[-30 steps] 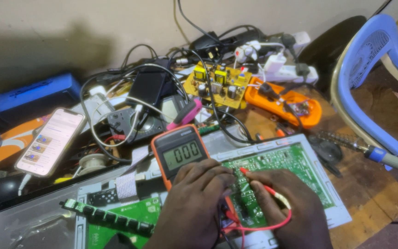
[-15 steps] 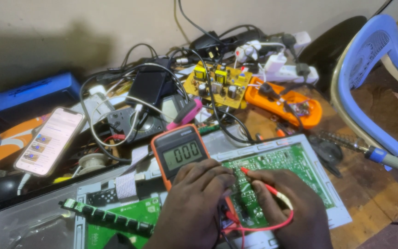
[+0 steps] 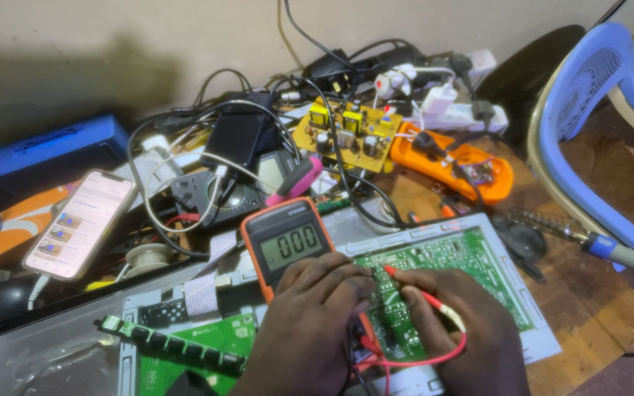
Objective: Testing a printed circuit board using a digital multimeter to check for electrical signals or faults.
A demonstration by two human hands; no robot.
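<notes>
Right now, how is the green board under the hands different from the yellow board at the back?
The green board is bigger and lies flat in a pale metal frame; the yellow board is smaller and sits loose among the cables. The green board's parts look tiny and flat; the yellow board carries tall, chunky parts. The left hand and right hand rest on the green board, the right holding a red probe; nobody touches the yellow one. Both are bare circuit boards.

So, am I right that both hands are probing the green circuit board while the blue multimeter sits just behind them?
Not quite: the multimeter is orange, not blue, as the head view shows. The rest holds: the left hand and right hand are on the green circuit board, the right holding a red probe.
</notes>
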